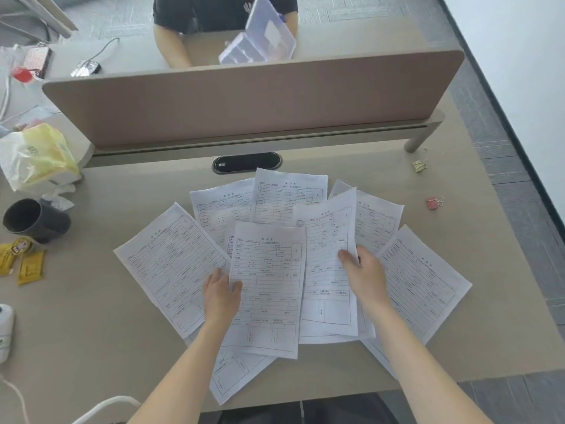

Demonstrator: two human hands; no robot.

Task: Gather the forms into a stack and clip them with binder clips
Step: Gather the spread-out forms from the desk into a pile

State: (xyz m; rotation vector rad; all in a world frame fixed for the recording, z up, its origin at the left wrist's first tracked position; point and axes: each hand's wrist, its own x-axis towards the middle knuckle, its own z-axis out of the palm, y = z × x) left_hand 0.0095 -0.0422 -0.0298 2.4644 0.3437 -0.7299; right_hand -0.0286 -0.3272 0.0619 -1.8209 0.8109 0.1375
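Note:
Several white printed forms (171, 261) lie fanned out and overlapping on the beige desk (91, 316). My left hand (220, 296) pinches the left edge of the middle form (269, 270), thumb on top. To its right, my right hand (363, 275) grips the right edge of the neighbouring form (328, 240), which looks slightly lifted. A yellow binder clip (419, 165) and a pink binder clip (433, 202) lie apart from the papers at the desk's right side.
A brown divider panel (244, 99) runs across the back, with a person seated behind it. A dark cup (33, 220), yellow snack packets (29, 266), a plastic bag (36, 154) and a white bottle (4, 330) sit at the left. The desk's right edge lies just beyond the clips.

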